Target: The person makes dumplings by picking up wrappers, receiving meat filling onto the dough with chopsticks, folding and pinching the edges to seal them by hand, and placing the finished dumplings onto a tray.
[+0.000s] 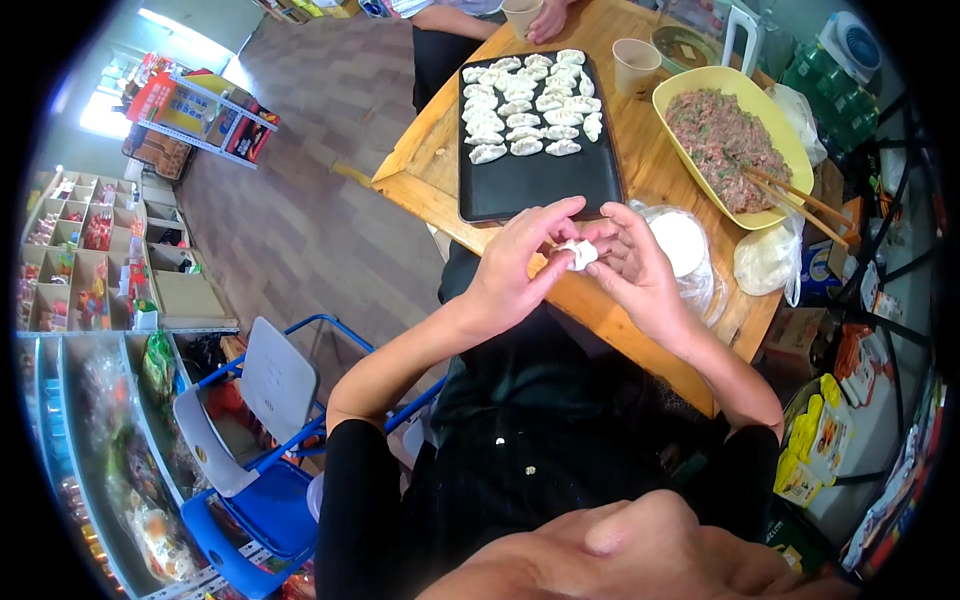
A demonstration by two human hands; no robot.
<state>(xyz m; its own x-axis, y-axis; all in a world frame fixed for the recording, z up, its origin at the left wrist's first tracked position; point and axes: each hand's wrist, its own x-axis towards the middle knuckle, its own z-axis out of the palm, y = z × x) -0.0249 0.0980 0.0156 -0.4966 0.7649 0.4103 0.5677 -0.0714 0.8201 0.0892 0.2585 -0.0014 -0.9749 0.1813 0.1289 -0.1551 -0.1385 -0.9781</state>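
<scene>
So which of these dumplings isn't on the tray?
The one dumpling held in the fingers of the left hand and right hand; the other dumplings in sight all lie on the black tray.

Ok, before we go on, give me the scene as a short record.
left hand: fingers on a dumpling
right hand: fingers on the same dumpling
tray: dumplings in rows, near end bare
bowl: meat filling, chopsticks in it
wrappers: beside right hand, with clear plastic
other person: hand at table's far end
</scene>
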